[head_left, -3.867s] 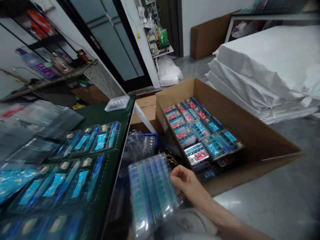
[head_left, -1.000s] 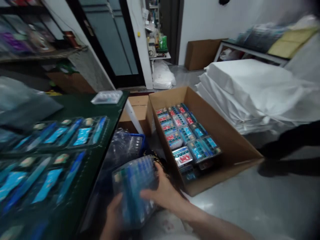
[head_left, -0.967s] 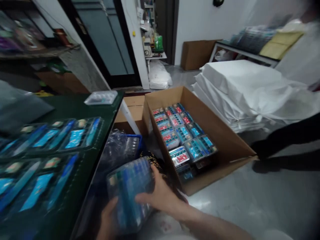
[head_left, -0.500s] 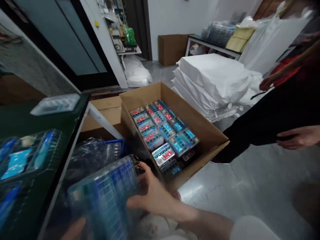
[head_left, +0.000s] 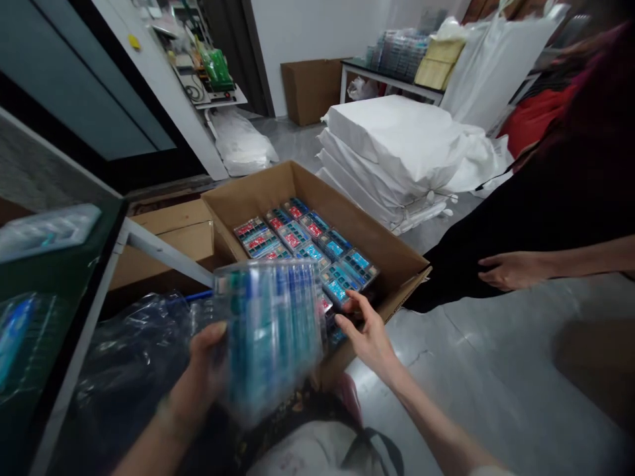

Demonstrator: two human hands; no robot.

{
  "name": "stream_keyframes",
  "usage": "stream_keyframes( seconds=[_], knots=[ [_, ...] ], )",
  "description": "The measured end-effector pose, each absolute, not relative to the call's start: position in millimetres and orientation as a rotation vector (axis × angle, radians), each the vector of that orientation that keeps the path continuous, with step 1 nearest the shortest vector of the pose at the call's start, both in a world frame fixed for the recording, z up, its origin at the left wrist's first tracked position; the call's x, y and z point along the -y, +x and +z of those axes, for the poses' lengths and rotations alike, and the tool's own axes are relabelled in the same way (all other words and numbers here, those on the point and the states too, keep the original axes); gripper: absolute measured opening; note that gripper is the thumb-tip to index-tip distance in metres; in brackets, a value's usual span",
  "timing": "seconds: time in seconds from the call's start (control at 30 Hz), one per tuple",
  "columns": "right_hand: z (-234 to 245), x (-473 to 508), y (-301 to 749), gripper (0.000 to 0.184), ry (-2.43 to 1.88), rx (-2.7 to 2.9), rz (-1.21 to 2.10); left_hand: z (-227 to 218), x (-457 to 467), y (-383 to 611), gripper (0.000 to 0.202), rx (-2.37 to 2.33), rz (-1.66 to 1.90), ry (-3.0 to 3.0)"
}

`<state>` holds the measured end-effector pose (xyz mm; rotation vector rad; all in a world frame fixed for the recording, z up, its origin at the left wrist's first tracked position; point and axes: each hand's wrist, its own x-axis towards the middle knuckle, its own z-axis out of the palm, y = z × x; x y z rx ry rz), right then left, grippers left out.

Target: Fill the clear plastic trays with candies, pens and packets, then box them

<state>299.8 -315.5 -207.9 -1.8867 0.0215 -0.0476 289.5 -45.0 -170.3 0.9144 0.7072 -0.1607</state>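
In my left hand (head_left: 201, 363) is a stack of clear plastic packs (head_left: 270, 330) with blue and teal contents, blurred by motion and tilted in front of the cardboard box. My left fingers are wrapped round its left side. My right hand (head_left: 367, 334) reaches over the near right edge of the open cardboard box (head_left: 397, 258), thumb and fingers apart, close to the packs inside. Whether its fingertips touch them I cannot tell. Inside the box stand rows of similar clear packs (head_left: 312, 251) with red or light-blue inserts; the held stack hides part of them.
At the left is a dark green table (head_left: 59, 271) with packs on it. Dark plastic bags (head_left: 139, 350) lie below. Behind the box are stacked white sacks (head_left: 391, 132). A person in dark trousers (head_left: 476, 231) stands at the right, one hand (head_left: 516, 270) hanging down.
The stack has moved right and up, closer to the box. My right hand has let go of it and moved right, over the box. The view has shifted right.
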Motion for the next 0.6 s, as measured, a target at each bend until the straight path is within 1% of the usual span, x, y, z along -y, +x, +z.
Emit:
stream_keyframes(
  seconds=[0.1, 0.2, 0.27, 0.33, 0.47, 0.6],
  knots=[
    [-240.5, 338.6, 300.5, 0.04, -2.404, 0.044, -0.227, -168.7, 72.4, 332.0, 0.017, -0.653, -0.314, 0.958],
    [-260.7, 349.1, 290.8, 0.031, -2.626, 0.149, -0.196, -176.8, 100.3, 367.3, 0.026, -0.6, -0.574, 1.005],
    [-265.7, 350.8, 283.2, 0.024, -2.667, 0.178, -0.156, -186.2, 117.4, 383.0, 0.033, -0.57, -0.7, 1.027],
    [-266.7, 350.6, 278.1, 0.021, -2.669, 0.174, -0.13, -196.8, 132.8, 392.6, 0.038, -0.53, -0.813, 1.037],
    [-268.1, 349.3, 276.2, 0.02, -2.614, 0.144, -0.139, -217.6, 158.3, 401.1, 0.045, -0.424, -0.985, 1.031],
    [-272.4, 349.7, 276.6, 0.021, -2.565, 0.116, -0.17, -241.5, 173.9, 407.0, 0.054, -0.337, -1.06, 1.033]
  ],
)
